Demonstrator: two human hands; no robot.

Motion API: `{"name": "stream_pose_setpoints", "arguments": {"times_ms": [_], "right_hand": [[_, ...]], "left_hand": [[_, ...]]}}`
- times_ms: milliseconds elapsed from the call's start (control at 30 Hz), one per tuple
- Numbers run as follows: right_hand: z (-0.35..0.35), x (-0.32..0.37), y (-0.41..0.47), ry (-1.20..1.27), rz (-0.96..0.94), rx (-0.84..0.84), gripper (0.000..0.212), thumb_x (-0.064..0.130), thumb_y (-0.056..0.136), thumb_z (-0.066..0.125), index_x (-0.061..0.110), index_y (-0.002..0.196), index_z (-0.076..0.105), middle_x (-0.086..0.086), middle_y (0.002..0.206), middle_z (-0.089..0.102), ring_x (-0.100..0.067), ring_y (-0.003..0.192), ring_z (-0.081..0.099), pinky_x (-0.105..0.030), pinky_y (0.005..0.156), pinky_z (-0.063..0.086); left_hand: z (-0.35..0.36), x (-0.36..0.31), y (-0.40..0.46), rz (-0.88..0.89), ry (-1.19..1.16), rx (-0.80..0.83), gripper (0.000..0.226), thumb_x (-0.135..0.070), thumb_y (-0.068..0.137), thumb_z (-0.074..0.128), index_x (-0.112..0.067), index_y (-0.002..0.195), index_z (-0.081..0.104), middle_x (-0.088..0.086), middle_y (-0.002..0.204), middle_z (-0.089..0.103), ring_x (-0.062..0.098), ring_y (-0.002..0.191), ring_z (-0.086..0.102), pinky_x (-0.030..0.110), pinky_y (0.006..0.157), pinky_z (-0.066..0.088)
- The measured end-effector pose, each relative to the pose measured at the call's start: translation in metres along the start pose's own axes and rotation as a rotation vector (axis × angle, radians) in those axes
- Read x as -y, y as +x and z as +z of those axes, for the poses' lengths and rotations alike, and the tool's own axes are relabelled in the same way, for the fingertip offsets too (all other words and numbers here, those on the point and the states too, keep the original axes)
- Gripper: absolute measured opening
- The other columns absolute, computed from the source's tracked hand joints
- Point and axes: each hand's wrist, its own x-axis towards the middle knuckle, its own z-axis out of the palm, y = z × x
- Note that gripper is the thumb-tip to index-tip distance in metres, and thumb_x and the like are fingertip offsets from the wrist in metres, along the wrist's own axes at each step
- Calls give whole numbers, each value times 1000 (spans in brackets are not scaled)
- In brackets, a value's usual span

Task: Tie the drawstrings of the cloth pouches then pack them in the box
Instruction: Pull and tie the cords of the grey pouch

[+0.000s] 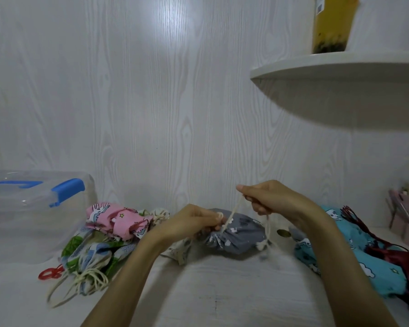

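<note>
Grey pouch under both hands: left hand pinching its neck, right hand its drawstring.

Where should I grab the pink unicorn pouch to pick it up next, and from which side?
Likely by the gathered neck of the pink pouch, at its right end beside the cream pouch. It narrows there, so fingers close round it. Come from above: it lies on other pouches, and the clear box blocks the left.

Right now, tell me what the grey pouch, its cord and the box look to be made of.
Grey pouch: soft printed cloth, matte, gathered into folds at its neck.
Cord: cream twisted string, probably cotton; pulled taut between both hands.
Box: clear, glossy plastic, seen through, with blue plastic latches.
</note>
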Motion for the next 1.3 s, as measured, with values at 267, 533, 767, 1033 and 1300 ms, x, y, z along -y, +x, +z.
{"name": "stream_pose_setpoints", "arguments": {"times_ms": [267,533,767,1033,1300], "right_hand": [[35,23,-9,-170,-317,133,37,50,92,45,26,93,72,15,105,67,8,95,56,-13,79,37],[7,-14,0,-336,-366,16,23,13,93,54,31,106,63,16,109,61,-4,101,54,-15,78,41],[20,-29,7,-312,-343,155,17,25,83,69,27,100,74,7,95,71,-14,87,63,-30,82,51],[24,-22,9,-12,-298,-39,21,14,91,49,15,74,60,3,80,62,-11,80,56,-23,75,41],[18,-13,1,-29,-368,-202,35,41,90,56,18,64,58,9,51,46,-8,51,40,-18,58,38]], "left_hand": [[21,-6,-5,60,206,231,36,-28,99,46,1,101,68,-6,87,69,-5,53,52,5,55,36],[1,-4,-14,47,-133,223,26,-34,95,51,-22,91,74,2,89,68,15,85,59,20,78,51],[-6,-6,-17,85,-170,315,30,-30,98,47,-27,83,73,5,92,58,17,88,52,32,87,44],[-7,2,-6,23,-472,164,29,-24,96,49,-4,107,67,1,87,64,6,78,61,19,73,54],[-2,-3,-7,18,-568,114,22,-29,86,61,-12,96,71,-3,85,70,2,76,65,13,66,53]]}}
